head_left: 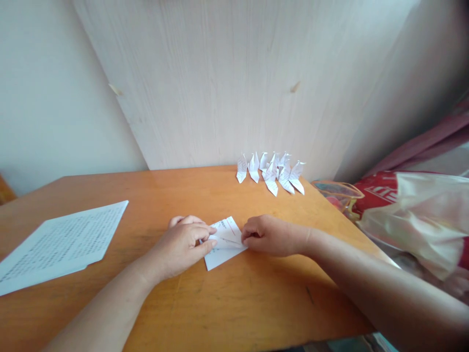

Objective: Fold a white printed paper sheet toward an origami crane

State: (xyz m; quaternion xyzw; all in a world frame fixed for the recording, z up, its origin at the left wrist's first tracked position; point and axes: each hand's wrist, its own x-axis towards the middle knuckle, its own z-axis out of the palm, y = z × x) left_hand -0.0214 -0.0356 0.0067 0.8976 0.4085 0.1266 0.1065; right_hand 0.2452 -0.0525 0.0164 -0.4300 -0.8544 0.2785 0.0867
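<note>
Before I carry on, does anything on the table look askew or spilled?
Slightly: the paper stack at left isn't squared up; its sheets don't line up along the near edge. No spill shows around the folded paper in the middle.

Between the fingers (203, 229), the paper (225, 249) is white with black print and a thin red line. Under them I see an orange-brown desk (161, 313), faintly streaked darker. Left of the fingers, white sheets (69, 239) carry close rows of dark print. Beyond them, to the right, the birds (270, 177) are white with faint greyish lines; farther back, the board (220, 98) is pale grey-beige, finely grained. Well right of the fingers: a red bag (379, 193) with pale marks, cream plastic (425, 220), pink cloth (414, 139).
</note>
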